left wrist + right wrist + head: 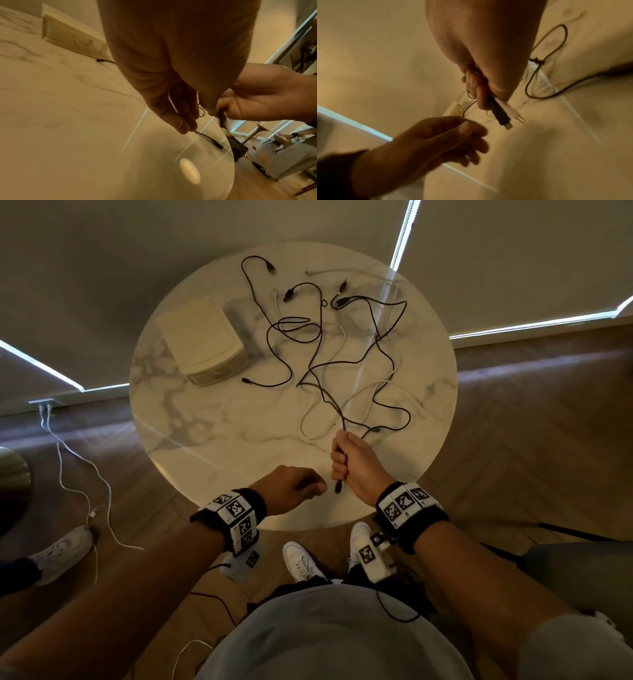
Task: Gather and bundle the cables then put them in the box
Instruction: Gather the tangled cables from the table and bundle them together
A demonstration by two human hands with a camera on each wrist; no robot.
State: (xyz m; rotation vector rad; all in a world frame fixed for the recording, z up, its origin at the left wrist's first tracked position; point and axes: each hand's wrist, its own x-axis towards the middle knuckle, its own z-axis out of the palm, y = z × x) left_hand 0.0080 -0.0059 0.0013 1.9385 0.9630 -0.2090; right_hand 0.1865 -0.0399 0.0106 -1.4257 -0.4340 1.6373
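Black cables (310, 368) and white cables (368, 393) lie tangled across the round marble table (205, 422). My right hand (342, 460) grips several cable ends in a fist above the table's near edge. A black plug (503, 119) and a white plug (513, 112) stick out below that fist. Just left of it, my left hand (308, 486) has curled fingers. Its fingertips (185, 127) pinch a thin black cable whose plug (218, 144) trails beyond them. A cream box (202, 337) sits shut on the table's left side.
The near table edge runs right under both hands. On the wooden floor to the left lie a white cord (68, 474) and another person's shoe (61, 553). My own white shoes (301, 559) stand beneath the table edge.
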